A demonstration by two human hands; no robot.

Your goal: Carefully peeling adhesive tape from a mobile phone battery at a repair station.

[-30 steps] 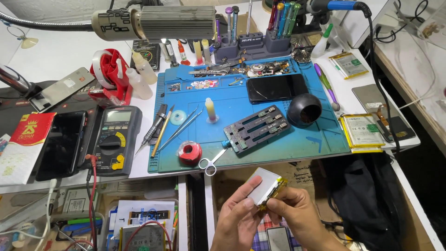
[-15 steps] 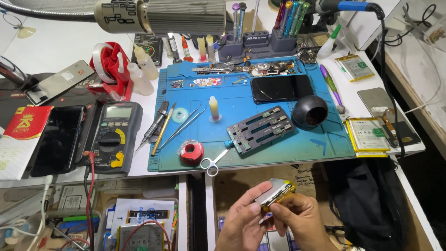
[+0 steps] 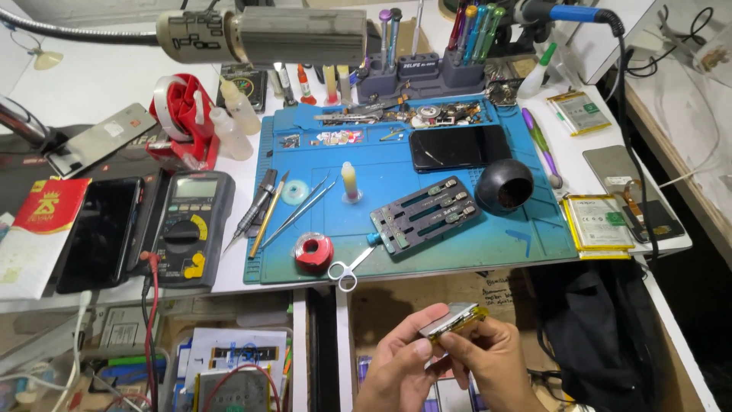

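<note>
Both my hands hold one flat phone battery (image 3: 456,318), silver with a yellow edge, low in the head view below the bench's front edge. My left hand (image 3: 396,366) grips its left end with the thumb on top. My right hand (image 3: 492,366) pinches its right side, fingers curled around the edge. The battery is tilted nearly edge-on to me. Above them lies the blue work mat (image 3: 534,236) with a grey clamp fixture (image 3: 425,214), a dark phone (image 3: 460,146) and a black dome (image 3: 504,185).
Scissors (image 3: 347,270), a red tape roll (image 3: 314,252), tweezers (image 3: 301,208) and a multimeter (image 3: 185,227) lie near the mat's front left. Two spare batteries (image 3: 598,222) rest at the right edge. A tool rack (image 3: 435,69) stands behind. A black bag (image 3: 595,336) hangs below right.
The battery has turned from showing its flat white face to nearly edge-on, and my fingers have closed more tightly around it. My view has shifted slightly.
</note>
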